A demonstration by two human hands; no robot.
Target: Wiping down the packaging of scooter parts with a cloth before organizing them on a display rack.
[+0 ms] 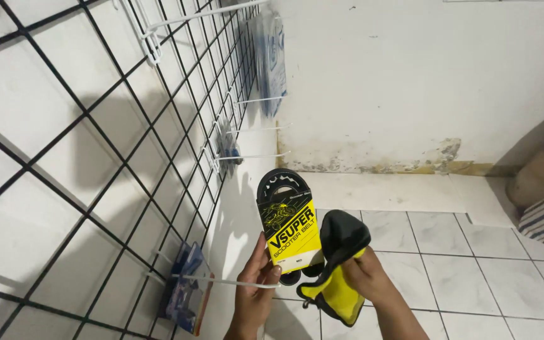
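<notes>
Near the bottom centre of the view, a black toothed belt in a yellow-and-black card sleeve (288, 225) is held upright. It is pinched at its lower end by the left hand (254, 291), thumb pressed against the front of the sleeve. Its long axis runs near-vertical, the top loop pointing up and slightly left toward the black wire grid panel (89, 157). A white hook (221, 281) projects from the grid just left of the left hand, which is the nearer hand to it. A black-and-yellow cloth (338, 267) is gripped in the closed right hand (366, 277), just right of the belt. Packaged goods (187, 296) hang on the grid at lower left.
</notes>
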